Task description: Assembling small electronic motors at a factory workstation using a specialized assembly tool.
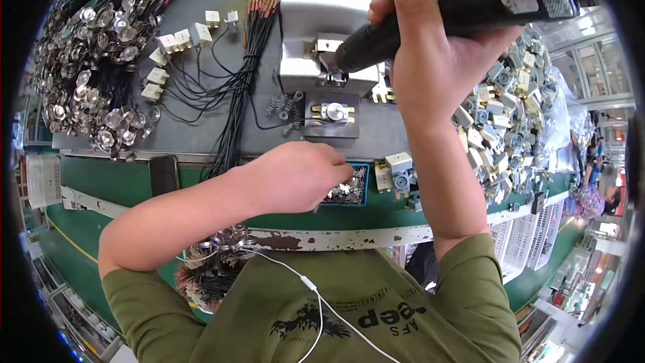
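Note:
My right hand (pixel 437 70) is wrapped round a black electric screwdriver (pixel 379 46). The screwdriver's nose reaches into the front of a white screw feeder (pixel 295 33). My left hand (pixel 302 175) reaches over a small blue tray (pixel 367 191) of tiny metal parts (pixel 346 192). Its fingers bend down together at the tray, and whatever lies between the fingertips is hidden. Between the feeder and this tray, a small metal-topped component (pixel 334 113) with brass terminals sits on a dark metal block (pixel 316 128). A black wire runs from it toward the left.
Bundled black wires (pixel 232 121) lead to white connector blocks (pixel 181 40). Loose springs (pixel 282 104) lie beside the block. Round metal caps (pixel 107 94) pile up at left; white and grey switch parts (pixel 510 107) heap at right. A phone (pixel 163 176) rests near the bench edge.

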Motion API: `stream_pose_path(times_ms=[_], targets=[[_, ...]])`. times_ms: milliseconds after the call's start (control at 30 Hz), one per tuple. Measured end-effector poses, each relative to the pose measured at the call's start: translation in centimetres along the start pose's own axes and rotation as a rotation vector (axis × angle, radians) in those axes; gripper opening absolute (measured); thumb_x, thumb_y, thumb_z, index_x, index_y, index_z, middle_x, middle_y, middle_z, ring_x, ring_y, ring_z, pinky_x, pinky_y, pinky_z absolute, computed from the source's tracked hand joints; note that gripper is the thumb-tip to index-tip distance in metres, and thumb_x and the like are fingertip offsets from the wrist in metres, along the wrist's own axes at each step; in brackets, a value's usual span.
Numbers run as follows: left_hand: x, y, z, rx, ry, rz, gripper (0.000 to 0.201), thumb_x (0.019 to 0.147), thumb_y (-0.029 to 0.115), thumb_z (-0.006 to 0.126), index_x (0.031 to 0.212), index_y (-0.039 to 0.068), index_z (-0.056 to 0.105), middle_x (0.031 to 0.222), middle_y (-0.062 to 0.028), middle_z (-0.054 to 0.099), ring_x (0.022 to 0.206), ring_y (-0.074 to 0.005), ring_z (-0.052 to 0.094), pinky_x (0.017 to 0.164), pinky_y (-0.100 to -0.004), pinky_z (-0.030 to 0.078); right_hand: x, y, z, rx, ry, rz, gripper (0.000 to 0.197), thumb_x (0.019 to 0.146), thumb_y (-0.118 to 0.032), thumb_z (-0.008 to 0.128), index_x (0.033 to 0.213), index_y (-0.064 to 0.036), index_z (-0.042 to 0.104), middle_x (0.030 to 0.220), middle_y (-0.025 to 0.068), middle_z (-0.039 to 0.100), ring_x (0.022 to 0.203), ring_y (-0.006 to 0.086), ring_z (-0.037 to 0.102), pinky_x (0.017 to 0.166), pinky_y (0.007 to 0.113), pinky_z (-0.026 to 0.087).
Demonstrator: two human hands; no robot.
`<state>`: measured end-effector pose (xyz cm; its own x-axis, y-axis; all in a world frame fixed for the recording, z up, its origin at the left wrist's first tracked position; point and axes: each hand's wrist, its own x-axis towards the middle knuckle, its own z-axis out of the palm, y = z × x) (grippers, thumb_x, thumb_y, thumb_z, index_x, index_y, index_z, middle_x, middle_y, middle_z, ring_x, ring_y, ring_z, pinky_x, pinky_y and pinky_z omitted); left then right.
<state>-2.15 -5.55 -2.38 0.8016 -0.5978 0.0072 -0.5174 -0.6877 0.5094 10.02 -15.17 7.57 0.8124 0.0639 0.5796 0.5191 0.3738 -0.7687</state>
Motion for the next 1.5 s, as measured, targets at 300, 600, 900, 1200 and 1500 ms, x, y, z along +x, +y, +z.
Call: stream_pose_path(times_ms=[300,600,900,1200,1500], targets=[[-0.4,0.2,-0.9,-0.013,0.100,0.021,0.014,0.086,0.013,0.065,0.098,0.007,0.069,0.091,-0.0101,0.065,0.090,-0.0297,0.067,0.083,-0.0429,0.055,4.3,6.6,0.7,0.527,-0.583,-0.476,0.054,0.084,0.004,0.080,0.127,-0.0019,0.048,0.099,0.0106,0.072,0.080,0.0151,0.070,0.066,0.028,0.057],[-1.2,-3.6,-3.1,0.172,0.506,-0.207,0.011,0.088,0.019,0.073,0.093,0.011,0.067,0.079,-0.0025,0.067,0.082,-0.0241,0.068,0.074,-0.0387,0.047,-0.1,0.8,0.9,0.104,-0.335,0.152,0.061,0.088,0.009,0.073,0.137,-0.0025,0.037,0.105,0.0113,0.069,0.084,0.0139,0.070,0.069,0.025,0.057],[-0.1,-4.5,-0.5,0.270,0.548,-0.144,0.014,0.085,0.018,0.077,0.092,0.011,0.068,0.095,-0.0013,0.067,0.090,-0.0239,0.064,0.079,-0.0387,0.048,-0.9,-0.2,-1.7,0.021,-0.301,0.148,0.061,0.086,0.009,0.076,0.136,0.0013,0.041,0.090,0.0080,0.069,0.072,0.0129,0.069,0.059,0.025,0.056],[-0.7,-4.5,0.1,0.137,0.544,-0.148,0.013,0.081,0.009,0.075,0.092,0.008,0.067,0.108,-0.0048,0.068,0.100,-0.0271,0.064,0.084,-0.0412,0.048,-2.2,4.2,0.9,0.317,-0.056,-0.197,0.059,0.086,0.009,0.076,0.133,0.0019,0.043,0.086,0.0072,0.068,0.069,0.0131,0.068,0.058,0.025,0.056],[-0.7,-5.6,0.5,0.039,0.556,-0.149,0.016,0.084,0.014,0.076,0.094,0.007,0.065,0.097,-0.0078,0.066,0.095,-0.0310,0.064,0.084,-0.0420,0.050,-0.3,5.7,1.3,0.322,-0.302,-0.295,0.056,0.085,0.009,0.077,0.129,0.0019,0.044,0.087,0.0082,0.069,0.070,0.0145,0.069,0.059,0.026,0.057]])
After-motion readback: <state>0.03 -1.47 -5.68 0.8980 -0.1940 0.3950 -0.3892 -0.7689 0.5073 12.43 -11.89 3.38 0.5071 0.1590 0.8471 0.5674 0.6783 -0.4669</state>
